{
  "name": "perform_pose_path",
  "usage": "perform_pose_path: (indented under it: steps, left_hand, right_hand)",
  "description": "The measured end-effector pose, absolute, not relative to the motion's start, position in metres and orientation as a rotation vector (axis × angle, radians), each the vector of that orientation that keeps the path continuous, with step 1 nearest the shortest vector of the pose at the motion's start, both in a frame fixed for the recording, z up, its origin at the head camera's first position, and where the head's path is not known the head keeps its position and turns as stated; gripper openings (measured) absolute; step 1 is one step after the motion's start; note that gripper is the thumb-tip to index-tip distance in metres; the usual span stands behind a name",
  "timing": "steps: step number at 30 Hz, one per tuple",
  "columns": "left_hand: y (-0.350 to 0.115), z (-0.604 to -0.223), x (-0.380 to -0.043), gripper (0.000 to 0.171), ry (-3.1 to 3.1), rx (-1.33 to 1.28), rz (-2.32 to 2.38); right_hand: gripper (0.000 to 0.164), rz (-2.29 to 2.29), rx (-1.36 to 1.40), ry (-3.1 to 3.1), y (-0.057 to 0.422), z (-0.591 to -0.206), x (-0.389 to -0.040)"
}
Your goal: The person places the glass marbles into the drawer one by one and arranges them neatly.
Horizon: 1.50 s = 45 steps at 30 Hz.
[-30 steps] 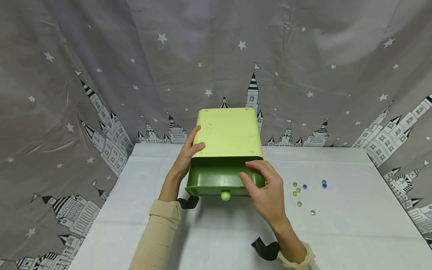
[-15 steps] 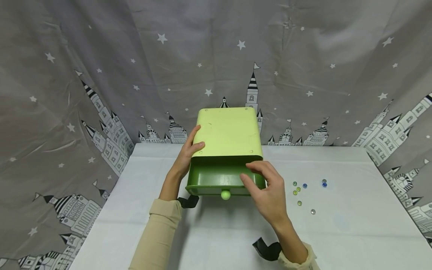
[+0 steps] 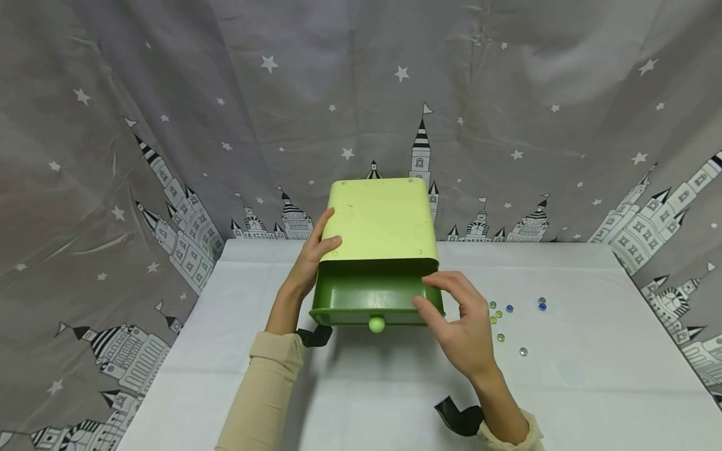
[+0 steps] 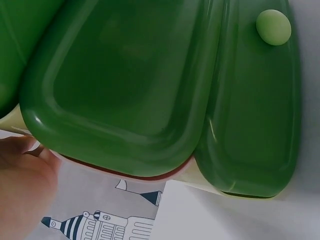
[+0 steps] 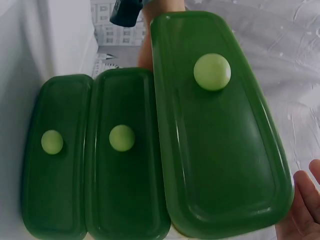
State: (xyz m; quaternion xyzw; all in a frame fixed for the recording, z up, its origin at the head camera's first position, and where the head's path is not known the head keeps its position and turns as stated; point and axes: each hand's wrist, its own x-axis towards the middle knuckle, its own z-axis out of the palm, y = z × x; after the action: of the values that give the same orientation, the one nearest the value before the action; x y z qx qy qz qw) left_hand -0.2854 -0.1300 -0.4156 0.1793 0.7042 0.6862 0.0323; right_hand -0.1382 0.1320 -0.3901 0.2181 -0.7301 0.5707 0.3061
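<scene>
A small yellow-green chest of drawers stands on the white table, its top drawer pulled out. Nothing shows in the visible part of that green drawer. My left hand rests against the chest's left side, thumb lying on the top edge; the left wrist view shows part of this hand at lower left. By the drawer's right front corner hovers my right hand, thumb and fingers spread apart with nothing between them. In the right wrist view, the pulled-out drawer front with its round knob juts past two lower drawers.
Several small glass gems, green, blue and clear, lie scattered on the table right of the chest, among them a blue gem and a clear gem. A grey curtain with castles and stars hangs behind.
My right hand has moved a little to the right, off the drawer's inner space toward its right edge. The left hand and the chest have stayed in place.
</scene>
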Motion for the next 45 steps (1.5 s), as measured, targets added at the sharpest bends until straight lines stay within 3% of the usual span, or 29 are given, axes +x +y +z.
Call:
perform_pose_path:
  steps: [27, 37, 45]
  left_hand:
    - [-0.129, -0.416, -0.286, 0.072, 2.137, 0.518, 2.132]
    - [-0.129, -0.416, -0.286, 0.071, 2.140, 0.535, 2.132]
    - [-0.131, -0.415, -0.285, 0.070, 2.167, 0.543, 2.110]
  right_hand:
    - [0.027, 1.407, 0.324, -2.031, 0.176, -0.426, -0.139]
    - [0.023, 1.368, 0.265, -2.037, 0.176, -0.409, -0.123]
    - [0.024, 1.377, 0.218, -2.034, 0.187, -0.420, -0.122]
